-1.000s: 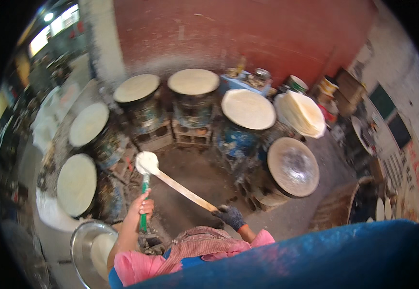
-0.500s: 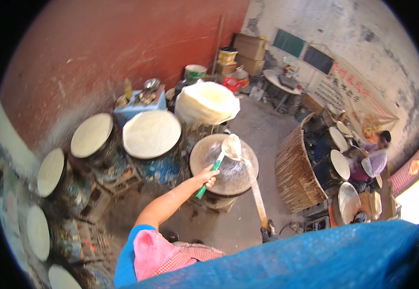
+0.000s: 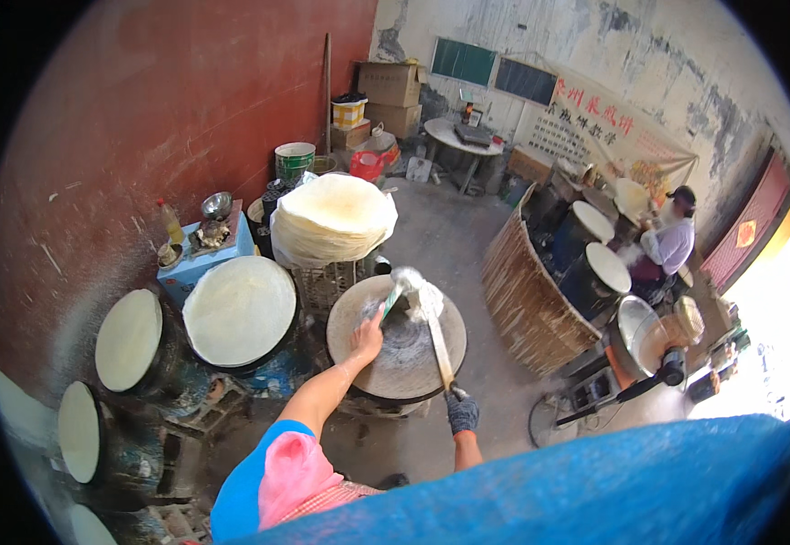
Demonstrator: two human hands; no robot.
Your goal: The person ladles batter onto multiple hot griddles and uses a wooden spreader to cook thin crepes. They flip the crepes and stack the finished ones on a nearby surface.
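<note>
My bare left hand (image 3: pixel 368 341) is closed round the green handle of a ladle (image 3: pixel 404 276), its bowl smeared with pale batter. My right hand (image 3: pixel 462 413), in a dark grey glove, grips the lower end of a long flat wooden spatula (image 3: pixel 440 352). The spatula's batter-coated far end meets the ladle's bowl. Both tools are held over the far half of a round griddle (image 3: pixel 359 365), which has a dusty pale surface. Just beyond it rises a tall stack of thin round pancakes (image 3: pixel 336 218).
Several griddles covered with pale rounds curve along the left, including one (image 3: pixel 239 313) beside a blue stand (image 3: pixel 188 263) with bowls. To the right a curved screen (image 3: pixel 531 300) borders more drums, where another person (image 3: pixel 672 238) works. A round table (image 3: pixel 454 136) stands at the back.
My view has swung, bringing more of the right side and my gloved hand into sight. The ladle and spatula have moved toward the griddle's far side, still touching each other.
</note>
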